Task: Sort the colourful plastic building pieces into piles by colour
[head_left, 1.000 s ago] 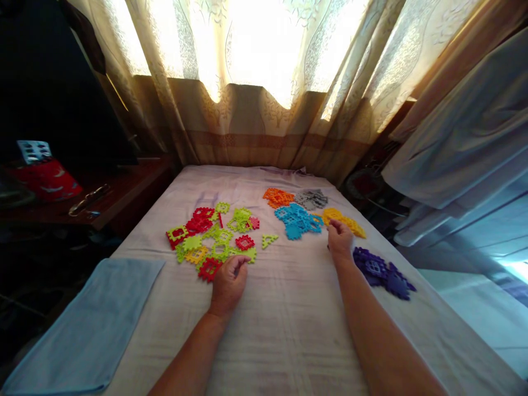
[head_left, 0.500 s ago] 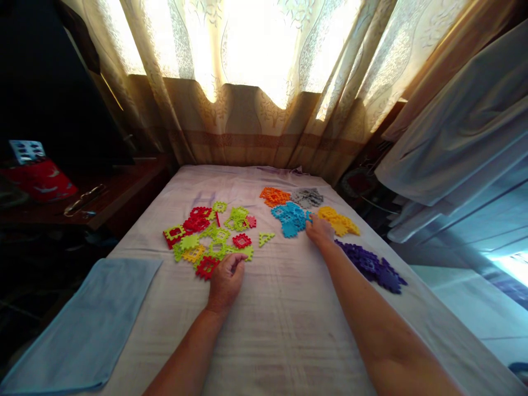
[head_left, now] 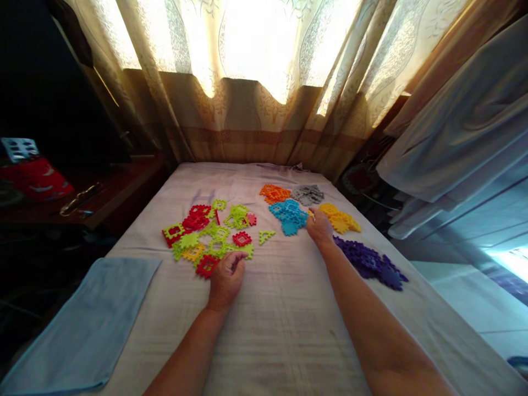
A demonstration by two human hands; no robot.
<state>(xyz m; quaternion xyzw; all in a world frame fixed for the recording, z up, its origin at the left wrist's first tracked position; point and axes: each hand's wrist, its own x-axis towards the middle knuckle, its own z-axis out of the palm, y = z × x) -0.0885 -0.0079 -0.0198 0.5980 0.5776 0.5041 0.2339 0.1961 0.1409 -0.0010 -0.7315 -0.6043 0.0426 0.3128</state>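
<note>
Flat plastic puzzle pieces lie on a bed with a pale sheet (head_left: 280, 308). A mixed green, red and yellow heap (head_left: 206, 236) lies at the left. My left hand (head_left: 225, 278) rests at its near edge, fingers curled, touching a green piece; whether it grips anything is hidden. My right hand (head_left: 319, 226) lies between the blue pile (head_left: 290, 214) and the yellow pile (head_left: 341, 219), fingers bent down on the sheet by the blue pieces. An orange pile (head_left: 274, 193), a grey pile (head_left: 307, 195) and a purple pile (head_left: 369, 261) lie around it. A lone green triangle (head_left: 266, 236) sits between my hands.
A folded light-blue cloth (head_left: 86, 324) lies at the bed's near left corner. A dark wooden side table (head_left: 103, 198) with a red object (head_left: 35, 181) stands to the left. Curtains (head_left: 256, 82) hang behind the bed, and grey fabric (head_left: 462, 126) drapes at the right.
My right hand moved left from the yellow pile's near edge to the right side of the blue pile. My left hand stayed in place at the green pieces.
</note>
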